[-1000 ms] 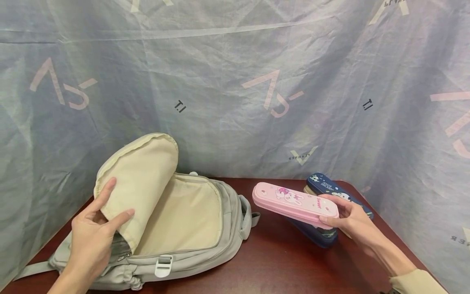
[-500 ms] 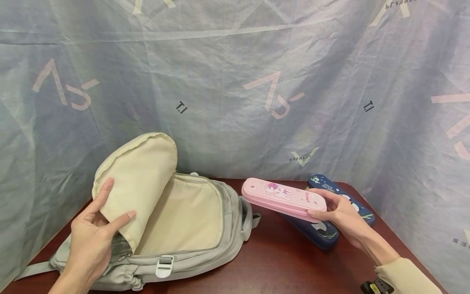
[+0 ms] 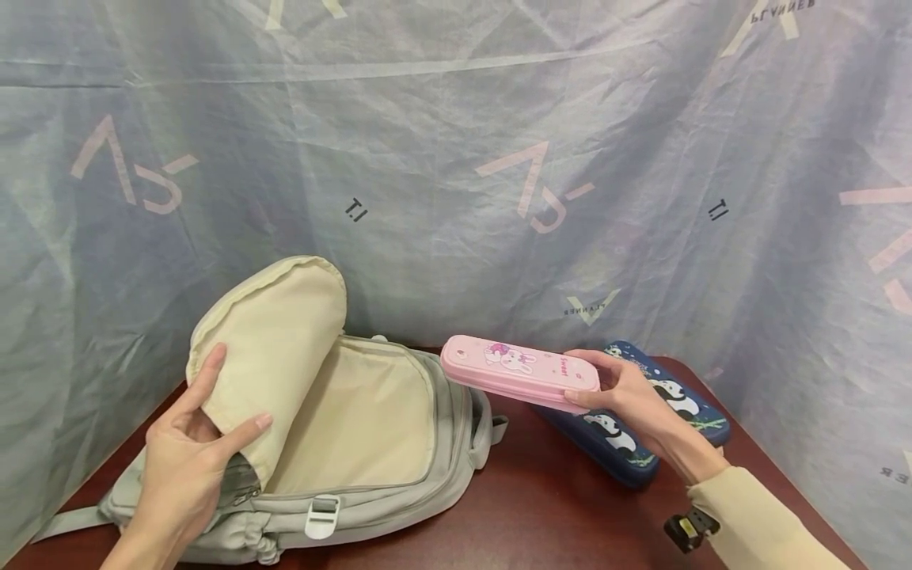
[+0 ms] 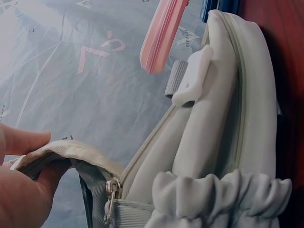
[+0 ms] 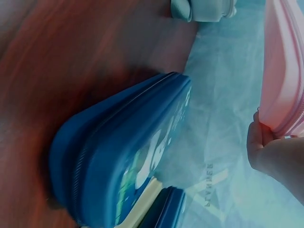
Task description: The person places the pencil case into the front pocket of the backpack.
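Note:
A light grey backpack lies on the table with its main compartment unzipped and its cream lining showing. My left hand grips the edge of the raised flap; the left wrist view shows the fabric pinched between thumb and fingers. A pink pencil case with a rabbit print is in my right hand, which holds it by its right end. It hangs in the air at the backpack's right edge, tilted slightly. From the right wrist view, the pink case is well above the table.
Below the right hand lies a navy panda pencil case. Another navy panda case lies behind it, near the right table edge, with a cream item beside it. Grey printed cloth hangs close behind the reddish-brown table.
My right hand has carried the pink pencil case leftward toward the backpack, uncovering more of the navy cases. The left hand keeps its hold on the flap almost unmoved.

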Available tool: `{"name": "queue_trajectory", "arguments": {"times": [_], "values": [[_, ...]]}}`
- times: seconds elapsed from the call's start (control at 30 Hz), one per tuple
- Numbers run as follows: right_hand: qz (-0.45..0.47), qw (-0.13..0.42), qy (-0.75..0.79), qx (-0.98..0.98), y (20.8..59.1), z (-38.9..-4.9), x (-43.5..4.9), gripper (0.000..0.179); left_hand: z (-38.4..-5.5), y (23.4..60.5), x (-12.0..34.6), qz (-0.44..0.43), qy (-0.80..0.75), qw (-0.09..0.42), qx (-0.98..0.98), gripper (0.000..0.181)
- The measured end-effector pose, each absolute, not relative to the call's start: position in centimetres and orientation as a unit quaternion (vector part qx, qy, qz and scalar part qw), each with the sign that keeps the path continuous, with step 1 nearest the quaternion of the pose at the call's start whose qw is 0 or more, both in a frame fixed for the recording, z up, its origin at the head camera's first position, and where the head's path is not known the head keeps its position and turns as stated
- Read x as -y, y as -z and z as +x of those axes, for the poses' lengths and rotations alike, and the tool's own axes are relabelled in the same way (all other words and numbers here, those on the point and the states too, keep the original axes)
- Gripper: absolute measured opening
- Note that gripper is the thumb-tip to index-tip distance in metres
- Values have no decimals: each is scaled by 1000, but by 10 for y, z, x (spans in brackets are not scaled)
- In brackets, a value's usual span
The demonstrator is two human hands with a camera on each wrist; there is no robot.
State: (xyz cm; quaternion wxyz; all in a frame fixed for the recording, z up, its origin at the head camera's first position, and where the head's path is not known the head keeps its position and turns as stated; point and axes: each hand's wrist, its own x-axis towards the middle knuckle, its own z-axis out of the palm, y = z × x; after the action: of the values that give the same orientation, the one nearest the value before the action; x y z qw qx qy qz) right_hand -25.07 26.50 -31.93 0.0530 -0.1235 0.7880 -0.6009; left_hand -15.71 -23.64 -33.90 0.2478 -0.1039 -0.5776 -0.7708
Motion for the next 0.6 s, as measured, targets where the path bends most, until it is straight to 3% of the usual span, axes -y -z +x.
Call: {"name": "queue_trajectory", "arguments": {"times": [0.6], "values": [[-167, 46, 588, -790, 318, -281, -217, 61, -154, 335, 230, -86, 781, 255, 563, 98]]}}
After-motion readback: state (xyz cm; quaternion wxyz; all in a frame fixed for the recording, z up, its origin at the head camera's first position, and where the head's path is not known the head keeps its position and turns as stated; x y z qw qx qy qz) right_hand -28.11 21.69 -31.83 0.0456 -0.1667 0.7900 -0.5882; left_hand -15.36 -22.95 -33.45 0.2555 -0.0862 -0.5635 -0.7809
